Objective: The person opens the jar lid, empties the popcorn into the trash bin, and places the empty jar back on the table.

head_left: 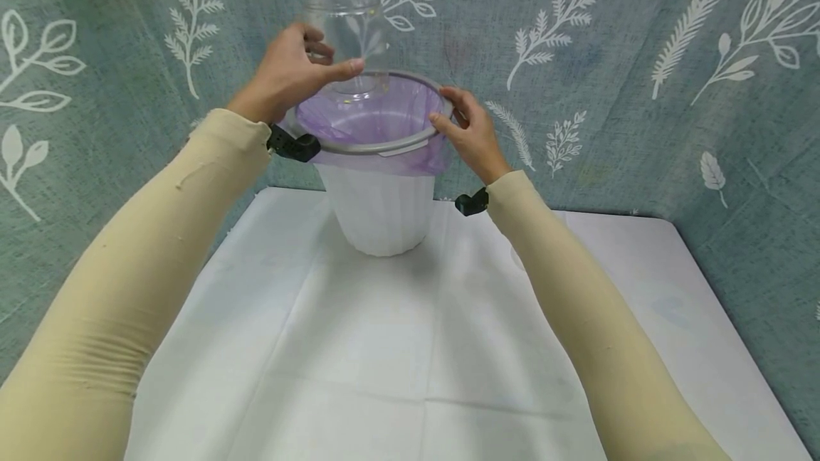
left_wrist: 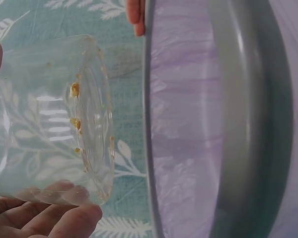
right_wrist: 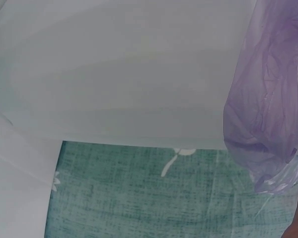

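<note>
My left hand (head_left: 291, 73) grips a clear jar (head_left: 352, 34) above the bin's opening. Yellow-brown bits (left_wrist: 75, 90) cling near the end of the jar that faces the bin, as the left wrist view shows. Below it stands a white bin (head_left: 381, 201) with a grey rim ring (head_left: 365, 148) and a purple liner bag (head_left: 384, 116) folded over its top. On the bin's right side my right hand (head_left: 474, 130) holds the rim, fingers over the edge and thumb toward the inside. The liner's crumpled outer fold (right_wrist: 268, 109) hangs down the wall in the right wrist view.
The bin stands near the back of a white-covered table (head_left: 359, 347). Behind the table hangs a green cloth (head_left: 474, 27) with white leaf prints, which also runs along both sides. A faint round thing (head_left: 516, 257) lies partly behind the right forearm.
</note>
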`<state>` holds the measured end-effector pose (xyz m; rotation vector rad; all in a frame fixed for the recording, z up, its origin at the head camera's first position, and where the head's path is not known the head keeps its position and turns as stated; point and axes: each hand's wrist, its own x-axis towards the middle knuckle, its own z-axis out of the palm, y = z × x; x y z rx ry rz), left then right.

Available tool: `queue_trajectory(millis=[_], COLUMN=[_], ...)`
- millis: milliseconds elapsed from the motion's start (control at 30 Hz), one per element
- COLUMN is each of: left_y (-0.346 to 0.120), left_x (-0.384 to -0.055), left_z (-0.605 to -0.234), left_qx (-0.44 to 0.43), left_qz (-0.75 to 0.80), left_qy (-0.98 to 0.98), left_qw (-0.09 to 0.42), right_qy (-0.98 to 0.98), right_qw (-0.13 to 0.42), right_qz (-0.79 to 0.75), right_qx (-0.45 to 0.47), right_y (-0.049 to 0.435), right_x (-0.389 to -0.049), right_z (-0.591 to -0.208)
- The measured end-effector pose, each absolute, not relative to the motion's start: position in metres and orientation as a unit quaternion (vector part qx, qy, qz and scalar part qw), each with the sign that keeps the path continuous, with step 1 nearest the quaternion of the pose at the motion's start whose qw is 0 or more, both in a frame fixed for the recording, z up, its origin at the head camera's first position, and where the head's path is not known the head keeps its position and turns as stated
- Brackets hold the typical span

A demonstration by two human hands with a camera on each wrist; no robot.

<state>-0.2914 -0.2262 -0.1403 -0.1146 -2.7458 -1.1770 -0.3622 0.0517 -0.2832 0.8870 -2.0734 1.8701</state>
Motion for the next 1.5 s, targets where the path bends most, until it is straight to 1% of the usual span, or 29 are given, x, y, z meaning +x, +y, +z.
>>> queue_trajectory(millis=[200,367,633,867,1000,1133,1300,1500], left_y=[-0.227,-0.225,-0.217,-0.201,-0.192,-0.181,-0.17,-0.157], left_x=[-0.287,-0.277,-0.245,-0.209,-0.193,-0.18,-0.166,-0.159], left_z=[-0.141,-0.14,-0.143,-0.158,-0.176,-0.199,-0.236,-0.285], left_qx=[-0.046,-0.064,-0.132,-0.197,-0.225,-0.24,-0.249,-0.257], left_qz=[-0.401,-0.428,-0.484,-0.517,-0.547,-0.549,-0.524,-0.531], left_qy=[-0.912,-0.899,-0.862,-0.83,-0.804,-0.799,-0.814,-0.808], left_qw=[0.075,0.073,0.07,0.07,0.061,0.045,0.035,0.003], right_qy=[-0.701,-0.698,-0.699,-0.696,-0.69,-0.688,-0.686,-0.701], right_qw=[0.107,0.104,0.088,0.089,0.094,0.098,0.104,0.106], right_qz=[0.637,0.642,0.645,0.65,0.654,0.657,0.659,0.644], right_qx=[0.301,0.299,0.295,0.291,0.297,0.293,0.291,0.288], right_y=[0.052,0.051,0.053,0.052,0.05,0.051,0.05,0.05], right_x=[-0.363,-0.36,-0.336,-0.334,-0.337,-0.348,-0.366,-0.367], right_z=[-0.284,-0.281,-0.265,-0.263,-0.263,-0.269,-0.281,-0.282])
